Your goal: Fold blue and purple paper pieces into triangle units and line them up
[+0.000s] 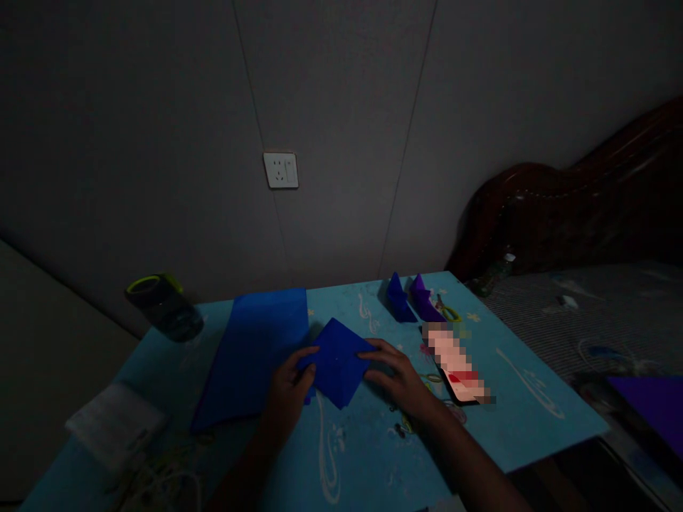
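A folded square of dark blue paper (337, 361) lies turned like a diamond on the light blue table cover (373, 455). My left hand (288, 392) pinches its left corner with thumb and fingers closed on the edge. My right hand (399, 378) presses on its right corner, fingers curled over the paper. A stack of flat blue paper sheets (256, 348) lies just left of the fold, partly under it.
Two small folded paper shapes, one blue (399, 299) and one purple (424, 300), stand at the far edge. A phone (457, 366) lies right of my right hand. A dark cup (164, 306) is far left, a white packet (113, 423) near left, purple paper (654, 402) far right.
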The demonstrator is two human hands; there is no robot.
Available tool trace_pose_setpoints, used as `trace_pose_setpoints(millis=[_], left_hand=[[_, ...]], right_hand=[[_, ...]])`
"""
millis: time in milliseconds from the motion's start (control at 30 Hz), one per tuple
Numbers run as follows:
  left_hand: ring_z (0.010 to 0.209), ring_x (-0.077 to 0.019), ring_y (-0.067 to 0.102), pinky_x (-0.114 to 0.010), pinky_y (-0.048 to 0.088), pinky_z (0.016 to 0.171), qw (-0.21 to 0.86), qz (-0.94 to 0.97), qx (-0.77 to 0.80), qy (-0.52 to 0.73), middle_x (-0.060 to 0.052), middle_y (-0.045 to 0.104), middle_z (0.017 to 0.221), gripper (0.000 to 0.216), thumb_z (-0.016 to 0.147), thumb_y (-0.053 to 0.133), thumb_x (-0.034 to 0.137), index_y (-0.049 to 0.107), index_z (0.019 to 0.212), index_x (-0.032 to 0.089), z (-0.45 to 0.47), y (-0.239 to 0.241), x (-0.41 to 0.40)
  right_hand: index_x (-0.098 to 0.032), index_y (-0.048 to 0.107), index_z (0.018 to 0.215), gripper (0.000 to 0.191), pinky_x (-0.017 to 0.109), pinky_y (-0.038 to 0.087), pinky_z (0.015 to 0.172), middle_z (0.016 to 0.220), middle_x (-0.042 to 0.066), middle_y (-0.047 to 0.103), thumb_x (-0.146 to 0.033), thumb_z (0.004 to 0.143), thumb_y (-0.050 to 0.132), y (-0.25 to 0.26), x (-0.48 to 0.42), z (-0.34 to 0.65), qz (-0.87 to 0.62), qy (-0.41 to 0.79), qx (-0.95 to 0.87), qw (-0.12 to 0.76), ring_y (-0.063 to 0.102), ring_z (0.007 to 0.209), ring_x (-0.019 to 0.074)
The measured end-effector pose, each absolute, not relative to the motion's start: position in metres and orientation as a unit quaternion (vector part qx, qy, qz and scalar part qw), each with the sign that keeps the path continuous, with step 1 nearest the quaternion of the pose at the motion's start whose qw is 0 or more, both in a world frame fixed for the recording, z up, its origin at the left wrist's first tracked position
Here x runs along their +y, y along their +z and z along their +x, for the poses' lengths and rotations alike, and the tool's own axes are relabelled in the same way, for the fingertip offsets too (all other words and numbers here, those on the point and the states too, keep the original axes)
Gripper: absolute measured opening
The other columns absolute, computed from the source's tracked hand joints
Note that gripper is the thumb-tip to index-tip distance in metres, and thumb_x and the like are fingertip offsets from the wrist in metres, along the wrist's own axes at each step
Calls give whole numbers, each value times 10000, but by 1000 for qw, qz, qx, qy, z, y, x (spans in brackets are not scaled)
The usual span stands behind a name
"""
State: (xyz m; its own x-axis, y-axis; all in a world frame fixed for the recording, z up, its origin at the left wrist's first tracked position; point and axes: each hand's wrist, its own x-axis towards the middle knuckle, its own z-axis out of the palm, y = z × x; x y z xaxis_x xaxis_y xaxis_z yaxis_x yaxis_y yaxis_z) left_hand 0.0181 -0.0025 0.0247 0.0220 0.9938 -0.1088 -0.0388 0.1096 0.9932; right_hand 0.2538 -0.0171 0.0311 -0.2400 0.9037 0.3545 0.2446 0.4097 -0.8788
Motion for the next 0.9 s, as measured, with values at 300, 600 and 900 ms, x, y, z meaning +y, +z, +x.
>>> trace_pose_setpoints(millis=[300, 600, 900], left_hand=[[371, -76, 425, -175, 322, 396, 512, 497, 526, 463, 85, 452, 421, 425, 718, 687, 439, 690, 1021, 140, 21, 28, -6], [799, -203, 683, -278, 543, 695, 423, 605, 483, 472, -76, 738, 884, 354, 856, 558, 413, 701, 1073, 172, 18, 28, -14], [919, -241, 701, -342, 559, 835, 409, 629, 472, 463, -96, 758, 1007, 310, 839, 591, 376, 732, 1041, 188, 22, 16, -12]], right_hand=[[-305, 767, 1012, 209, 394, 499, 891, 1136, 79, 661, -389, 830, 710, 24, -17, 252, -415, 343, -681, 496, 627, 1038, 248], [-283, 789, 894, 147, 378, 492, 818, 1001, 73, 701, -383, 835, 700, 25, -16, 253, -458, 330, -638, 524, 651, 924, 241], [-225, 756, 800, 170, 329, 470, 697, 762, 40, 658, -392, 779, 730, 27, -16, 247, -502, 352, -540, 576, 594, 731, 197]])
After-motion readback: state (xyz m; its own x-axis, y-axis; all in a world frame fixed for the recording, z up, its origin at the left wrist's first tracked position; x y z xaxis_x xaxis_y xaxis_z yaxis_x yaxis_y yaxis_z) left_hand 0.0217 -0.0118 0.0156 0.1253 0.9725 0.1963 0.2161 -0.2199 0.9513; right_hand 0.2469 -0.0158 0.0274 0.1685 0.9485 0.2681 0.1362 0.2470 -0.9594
